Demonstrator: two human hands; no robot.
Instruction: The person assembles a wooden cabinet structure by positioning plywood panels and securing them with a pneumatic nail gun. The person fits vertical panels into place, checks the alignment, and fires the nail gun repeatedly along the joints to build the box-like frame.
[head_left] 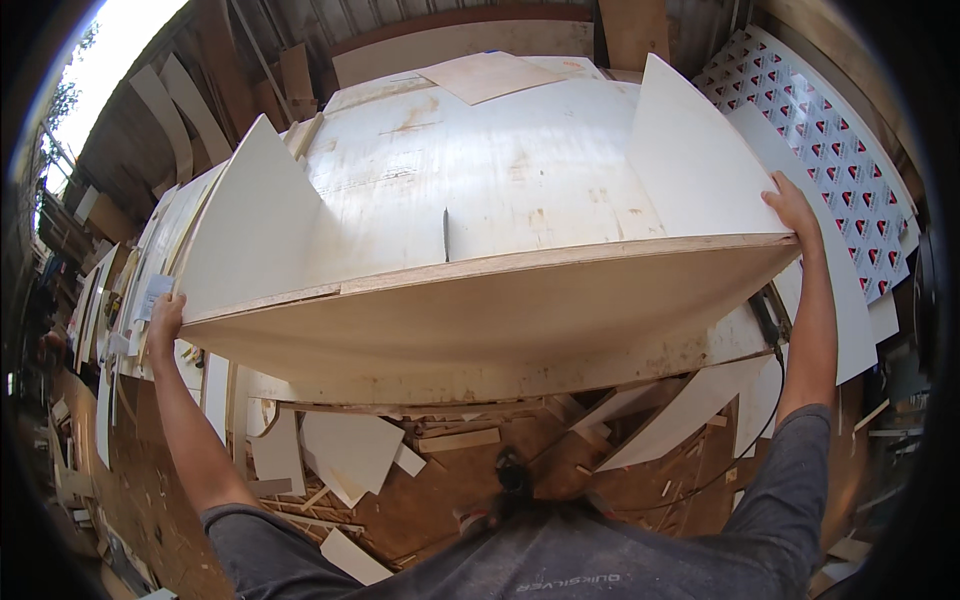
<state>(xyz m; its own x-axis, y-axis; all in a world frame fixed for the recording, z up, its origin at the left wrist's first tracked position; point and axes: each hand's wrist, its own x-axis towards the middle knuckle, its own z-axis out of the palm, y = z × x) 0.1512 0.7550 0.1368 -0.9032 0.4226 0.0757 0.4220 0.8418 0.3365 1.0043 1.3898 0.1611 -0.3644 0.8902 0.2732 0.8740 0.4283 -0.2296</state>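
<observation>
I hold a wide white plywood frame [510,300] tilted over the workbench [470,150]. Its long front board shows a raw wood edge, and a white side panel rises at each end: a left panel [245,220] and a right panel [695,165]. My left hand [166,320] is closed on the left corner, its fingers partly hidden. At the opposite corner my right hand [792,208] grips the right panel's outer edge. Behind the front board lies a thin dark pointed tool [446,235], its lower end hidden; its kind is unclear.
A thin brown sheet [488,76] lies at the bench's far end. Patterned sheets [830,160] lean on the right. A black cable [770,420] runs down near my right arm. Board offcuts [350,450] and wood scraps litter the floor. More cut panels stand along the left.
</observation>
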